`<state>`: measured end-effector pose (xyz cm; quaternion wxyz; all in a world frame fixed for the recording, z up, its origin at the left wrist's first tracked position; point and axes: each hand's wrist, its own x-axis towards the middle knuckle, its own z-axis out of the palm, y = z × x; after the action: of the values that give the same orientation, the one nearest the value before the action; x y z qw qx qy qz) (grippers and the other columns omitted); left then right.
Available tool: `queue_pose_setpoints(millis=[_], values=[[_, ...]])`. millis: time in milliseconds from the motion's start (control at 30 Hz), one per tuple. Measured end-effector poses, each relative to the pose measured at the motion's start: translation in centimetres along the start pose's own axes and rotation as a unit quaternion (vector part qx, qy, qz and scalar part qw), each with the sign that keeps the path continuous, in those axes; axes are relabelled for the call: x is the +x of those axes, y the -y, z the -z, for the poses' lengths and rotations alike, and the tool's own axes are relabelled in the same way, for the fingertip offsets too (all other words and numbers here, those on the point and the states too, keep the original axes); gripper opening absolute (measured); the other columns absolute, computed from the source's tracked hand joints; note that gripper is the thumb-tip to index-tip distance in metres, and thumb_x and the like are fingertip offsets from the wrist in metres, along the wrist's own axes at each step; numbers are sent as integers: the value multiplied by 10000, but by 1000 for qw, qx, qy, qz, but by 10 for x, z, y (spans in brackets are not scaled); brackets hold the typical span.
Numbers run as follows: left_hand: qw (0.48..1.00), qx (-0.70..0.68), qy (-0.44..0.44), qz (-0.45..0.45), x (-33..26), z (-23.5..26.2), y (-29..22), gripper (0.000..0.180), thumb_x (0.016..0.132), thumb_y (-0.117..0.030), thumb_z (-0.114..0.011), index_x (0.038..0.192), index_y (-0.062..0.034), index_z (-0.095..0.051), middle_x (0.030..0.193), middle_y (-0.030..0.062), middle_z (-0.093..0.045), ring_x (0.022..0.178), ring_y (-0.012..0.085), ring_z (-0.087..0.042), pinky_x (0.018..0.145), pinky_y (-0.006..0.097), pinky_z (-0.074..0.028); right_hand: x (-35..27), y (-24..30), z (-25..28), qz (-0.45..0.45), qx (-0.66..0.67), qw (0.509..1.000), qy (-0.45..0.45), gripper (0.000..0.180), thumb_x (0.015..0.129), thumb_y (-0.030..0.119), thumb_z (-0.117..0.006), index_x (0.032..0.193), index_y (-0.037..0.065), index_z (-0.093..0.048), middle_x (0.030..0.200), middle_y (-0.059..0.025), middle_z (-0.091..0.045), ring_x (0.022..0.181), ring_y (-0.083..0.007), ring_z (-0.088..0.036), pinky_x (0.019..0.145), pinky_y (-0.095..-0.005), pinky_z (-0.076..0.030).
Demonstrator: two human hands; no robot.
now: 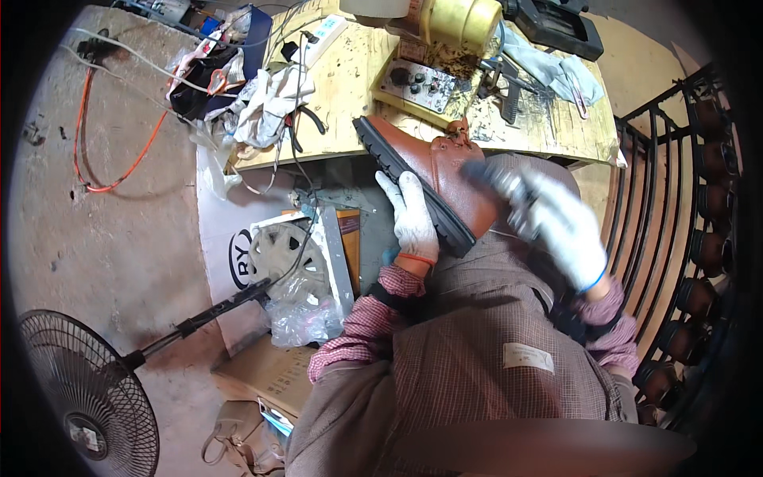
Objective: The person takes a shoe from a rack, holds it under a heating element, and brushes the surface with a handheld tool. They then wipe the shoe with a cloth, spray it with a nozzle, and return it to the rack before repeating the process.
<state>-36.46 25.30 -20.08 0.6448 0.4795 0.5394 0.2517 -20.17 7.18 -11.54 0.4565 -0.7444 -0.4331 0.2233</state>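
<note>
A reddish-brown leather boot (449,171) with a black ridged sole lies tilted on my lap, sole turned to the left. My left hand (413,219), in a white glove, grips the sole edge from below. In a white glove too, my right hand (556,222) is blurred over the boot's upper and holds a small dark tool (486,175) against the leather. What kind of tool it is cannot be made out.
A wooden workbench (350,87) stands ahead with a power strip, a control box (417,83), rags and a yellow machine. A standing fan (87,389) sits at lower left, cardboard boxes (266,374) beside my knee. A black metal rack (675,207) with round parts runs along the right.
</note>
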Motion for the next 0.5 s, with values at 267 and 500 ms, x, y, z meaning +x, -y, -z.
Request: queue_pose_setpoints(millis=[267, 500], values=[[991, -124, 30, -43, 10, -5, 14, 770, 1123, -478, -402, 1683, -178, 33, 1453, 169, -546, 1242, 241, -586, 1035, 383, -476, 28, -9, -73, 20, -51, 998, -6, 413, 983, 230, -624, 1365, 78, -657, 963, -199, -730, 812, -346, -721, 739, -416, -569], [999, 26, -4, -47, 9, 1, 28, 753, 1124, -397, -431, 1677, -129, 3, 1476, 246, -535, 1165, 375, -648, 951, 415, -513, 2, 5, -63, 111, -237, 965, -4, 480, 963, 253, -668, 1401, 63, -623, 671, -105, -639, 559, -281, -644, 583, -399, -531]])
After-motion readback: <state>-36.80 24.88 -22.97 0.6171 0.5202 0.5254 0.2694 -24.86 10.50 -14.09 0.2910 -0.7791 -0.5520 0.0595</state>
